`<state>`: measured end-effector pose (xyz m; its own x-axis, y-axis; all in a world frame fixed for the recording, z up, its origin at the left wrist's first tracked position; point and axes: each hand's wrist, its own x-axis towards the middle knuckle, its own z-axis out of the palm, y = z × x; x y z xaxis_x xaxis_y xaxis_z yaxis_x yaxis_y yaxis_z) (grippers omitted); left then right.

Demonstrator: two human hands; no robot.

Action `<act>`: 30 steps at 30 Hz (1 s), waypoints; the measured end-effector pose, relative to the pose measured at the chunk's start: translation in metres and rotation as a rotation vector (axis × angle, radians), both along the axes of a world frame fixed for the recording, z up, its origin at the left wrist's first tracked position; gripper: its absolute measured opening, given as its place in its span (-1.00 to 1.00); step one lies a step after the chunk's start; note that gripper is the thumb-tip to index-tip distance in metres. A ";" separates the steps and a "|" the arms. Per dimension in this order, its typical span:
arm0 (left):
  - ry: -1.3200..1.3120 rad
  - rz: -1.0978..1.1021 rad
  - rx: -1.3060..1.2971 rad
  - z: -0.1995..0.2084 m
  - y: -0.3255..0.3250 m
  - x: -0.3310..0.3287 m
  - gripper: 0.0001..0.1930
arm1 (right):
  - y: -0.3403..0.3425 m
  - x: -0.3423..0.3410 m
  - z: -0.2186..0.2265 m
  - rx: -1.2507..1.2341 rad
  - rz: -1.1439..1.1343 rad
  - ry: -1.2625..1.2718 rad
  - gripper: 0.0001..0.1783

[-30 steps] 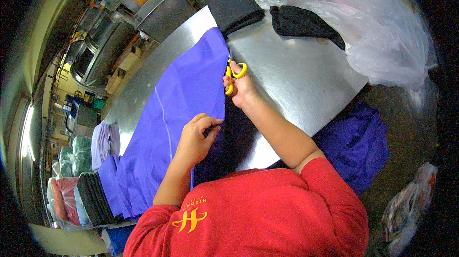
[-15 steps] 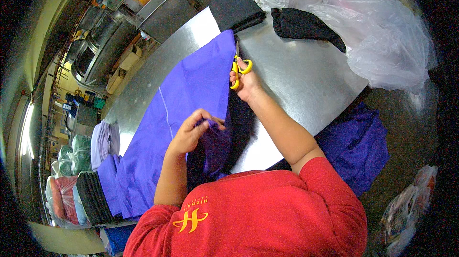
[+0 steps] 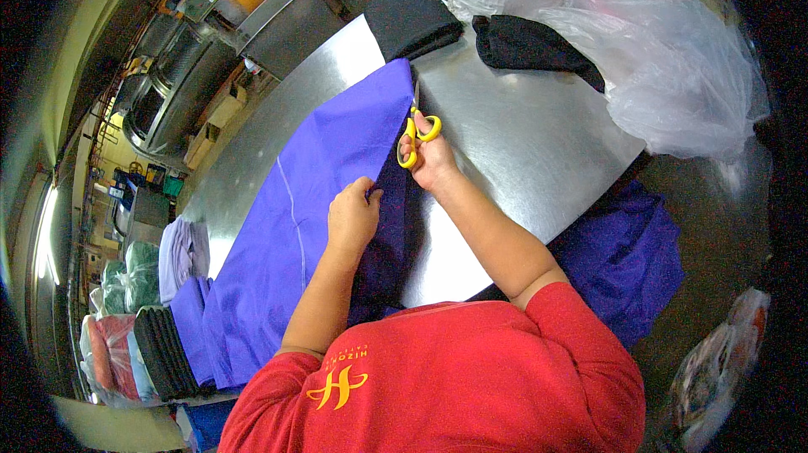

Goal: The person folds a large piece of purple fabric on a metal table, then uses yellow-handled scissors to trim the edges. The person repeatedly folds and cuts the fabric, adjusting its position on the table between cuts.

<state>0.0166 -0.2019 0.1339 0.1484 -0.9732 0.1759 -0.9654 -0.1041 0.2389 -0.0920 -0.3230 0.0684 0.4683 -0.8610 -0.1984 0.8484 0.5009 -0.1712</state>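
Note:
A long purple cloth [image 3: 328, 141] lies across the metal table [image 3: 522, 141], its near part hanging down in front of me. My left hand [image 3: 353, 214] pinches the cloth's right edge, fingers closed on it. In my right hand [image 3: 431, 160] is a pair of scissors with yellow handles [image 3: 407, 155]. Their blades point away from me, along the cloth's edge near its far corner. The handle loops stand apart. Whether the blades bite into the fabric I cannot make out.
Folded black cloths [image 3: 539, 50] lie at the table's far side, beside big clear plastic bags [image 3: 673, 74]. More purple cloth [image 3: 627, 259] is heaped at the right. Stacks of folded lilac [image 3: 183, 255] and black cloth [image 3: 162, 352] stand at the left. Large metal machines [image 3: 172, 82] are beyond.
My left hand has moved up and away from me along the cloth's edge and closed on it. The scissors have tilted and shifted slightly left, with their loops wider apart.

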 end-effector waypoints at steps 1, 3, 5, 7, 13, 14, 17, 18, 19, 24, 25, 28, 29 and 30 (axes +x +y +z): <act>-0.042 -0.008 0.004 0.001 0.000 -0.003 -0.76 | 0.000 0.000 0.001 -0.013 -0.002 0.005 -0.69; -0.101 -0.020 0.053 0.003 0.001 -0.010 -0.81 | 0.001 0.001 0.002 -0.035 0.003 -0.002 -0.69; -0.140 -0.037 0.122 0.005 0.002 -0.019 -0.81 | 0.001 0.002 0.003 -0.022 0.006 -0.009 -0.68; -0.146 -0.062 0.134 0.009 0.002 -0.026 -0.81 | 0.001 0.002 0.004 -0.017 0.011 -0.007 -0.68; -0.141 -0.090 0.124 0.010 0.006 -0.033 -0.81 | 0.002 0.001 0.006 -0.034 -0.010 -0.027 -0.66; -0.141 -0.089 0.125 0.010 0.007 -0.033 -0.81 | 0.002 0.001 0.007 -0.032 -0.016 -0.024 -0.66; -0.133 -0.064 0.132 0.010 0.007 -0.031 -0.81 | 0.003 0.001 0.008 -0.002 -0.019 -0.022 -0.66; -0.129 -0.052 0.135 0.010 0.007 -0.030 -0.81 | 0.003 0.001 0.008 0.015 -0.022 -0.030 -0.66; -0.131 -0.052 0.132 0.011 0.007 -0.029 -0.80 | 0.004 0.001 0.007 0.010 -0.020 -0.028 -0.66; -0.139 -0.071 0.120 0.016 0.011 -0.023 -0.80 | -0.001 0.003 0.003 -0.012 -0.030 -0.064 -0.66; -0.153 -0.081 0.116 0.017 0.013 -0.023 -0.80 | -0.002 0.004 0.002 -0.013 -0.032 -0.072 -0.66; -0.179 -0.104 0.099 0.018 0.020 -0.022 -0.81 | -0.005 0.006 -0.002 -0.010 -0.037 -0.077 -0.67; -0.173 -0.109 0.100 0.019 0.022 -0.022 -0.81 | -0.006 0.006 -0.003 -0.021 -0.039 -0.076 -0.66; -0.169 -0.112 0.102 0.019 0.023 -0.023 -0.81 | -0.006 0.007 -0.004 -0.031 -0.041 -0.075 -0.66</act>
<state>-0.0060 -0.1786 0.1530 0.0149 -0.9959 0.0892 -0.9977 -0.0089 0.0665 -0.0855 -0.3295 0.0641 0.4453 -0.8848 -0.1374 0.8790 0.4612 -0.1210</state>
